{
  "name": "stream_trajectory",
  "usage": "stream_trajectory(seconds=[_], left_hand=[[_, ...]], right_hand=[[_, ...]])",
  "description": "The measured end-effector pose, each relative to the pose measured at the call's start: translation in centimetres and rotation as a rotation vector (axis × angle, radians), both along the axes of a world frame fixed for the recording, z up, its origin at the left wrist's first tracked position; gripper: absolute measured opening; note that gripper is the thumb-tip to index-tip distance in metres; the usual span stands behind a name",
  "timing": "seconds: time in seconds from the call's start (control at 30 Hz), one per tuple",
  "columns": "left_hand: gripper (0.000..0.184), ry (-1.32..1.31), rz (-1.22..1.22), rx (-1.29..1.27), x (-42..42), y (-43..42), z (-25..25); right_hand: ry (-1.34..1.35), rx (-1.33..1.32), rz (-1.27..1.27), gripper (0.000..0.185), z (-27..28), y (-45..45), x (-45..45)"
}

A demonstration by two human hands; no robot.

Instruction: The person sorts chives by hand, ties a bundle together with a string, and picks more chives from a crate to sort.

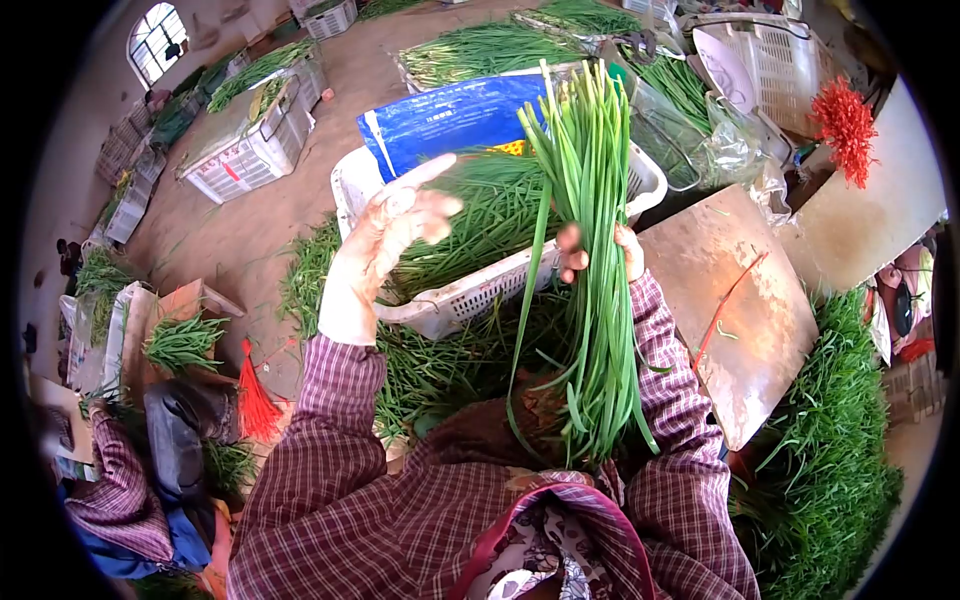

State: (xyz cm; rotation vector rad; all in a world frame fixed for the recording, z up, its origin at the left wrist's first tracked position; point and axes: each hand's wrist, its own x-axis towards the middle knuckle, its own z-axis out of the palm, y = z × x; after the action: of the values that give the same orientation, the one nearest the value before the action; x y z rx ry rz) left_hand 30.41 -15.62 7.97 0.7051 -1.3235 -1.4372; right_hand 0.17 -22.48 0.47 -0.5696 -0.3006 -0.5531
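Observation:
My right hand (pixel 630 252) is closed round a thick bunch of garlic chives (pixel 590 190). The bunch stands nearly upright, pale cut ends at the top, with long green leaves hanging towards my lap. To its left, my left hand (pixel 390 230) is raised with the fingers apart and holds nothing. Behind and below both hands sits a white plastic crate (pixel 470 298) with more loose chives (pixel 480 205) in it. A blue printed sack (pixel 450 125) lies over the crate's far side.
At the right is a worn board (pixel 735 300) with a red tie (pixel 722 312) on it. Beyond hangs a bundle of red ties (pixel 845 132). Piled greens (pixel 830 450) lie at the lower right. Another crate (pixel 250 140) stands at the back left; a person's sleeve (pixel 120 490) shows lower left.

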Motion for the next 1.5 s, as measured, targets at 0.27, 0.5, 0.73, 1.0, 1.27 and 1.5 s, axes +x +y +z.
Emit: stream_trajectory(seconds=[0.27,0.5,0.73,1.0,1.27,1.5], left_hand=[[0.099,0.286,0.016,0.041,-8.3,-1.1,-2.8],[0.079,0.727,-0.175,0.156,-10.2,0.9,-4.6],[0.076,0.712,-0.085,0.386,-9.7,2.7,-6.2],[0.067,0.845,-0.138,0.338,-11.0,3.4,-3.3],[0.066,0.776,-0.041,0.342,-10.7,2.5,-5.3],[0.090,0.758,-0.150,0.163,-11.0,1.6,-3.8]], right_hand=[[-0.103,0.002,0.342,0.079,-3.9,4.3,3.8],[0.615,-0.219,0.046,0.077,-5.8,7.1,1.6],[0.692,-0.397,-0.205,0.089,-3.0,4.0,-3.3],[0.866,-0.346,-0.700,0.065,5.4,0.8,0.6],[1.009,-0.734,-1.050,0.029,7.2,2.2,2.6],[0.838,-0.363,-1.039,0.014,9.3,1.7,2.6]])
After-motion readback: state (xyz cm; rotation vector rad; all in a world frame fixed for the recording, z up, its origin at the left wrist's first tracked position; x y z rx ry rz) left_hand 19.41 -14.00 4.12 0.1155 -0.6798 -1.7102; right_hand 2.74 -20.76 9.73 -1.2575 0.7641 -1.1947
